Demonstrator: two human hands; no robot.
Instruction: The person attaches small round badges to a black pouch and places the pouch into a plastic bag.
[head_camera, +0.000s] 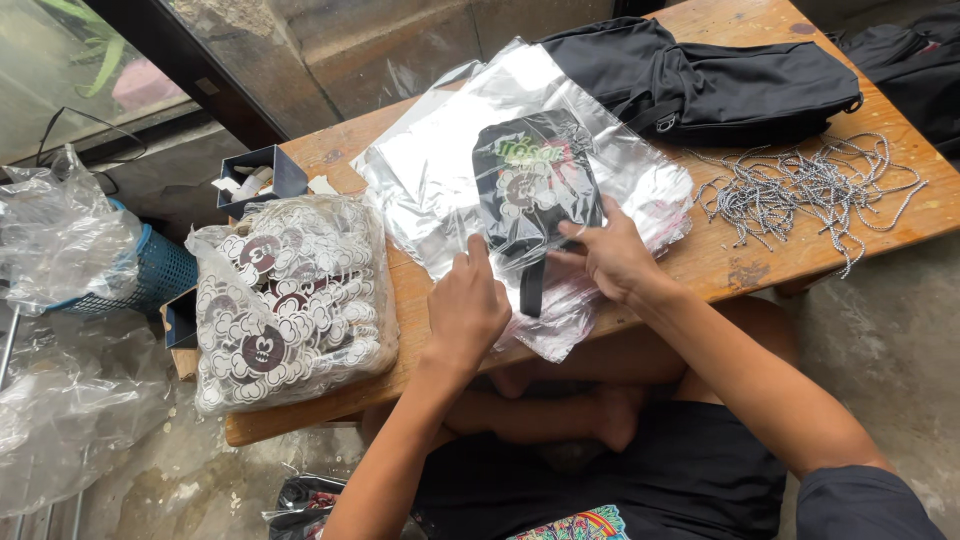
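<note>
Two hands on a clear plastic sleeve over a black printed fabric pouch, left hand pinching its edge, right hand fingers pressing flat, wooden table, bag of round patches nearby.

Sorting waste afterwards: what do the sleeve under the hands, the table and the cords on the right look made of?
Sleeve: thin clear plastic film, glossy, wrinkled. Table: bare wood, visible grain, stained. Cords: probably braided textile, black-and-white flecked, limp.
</note>
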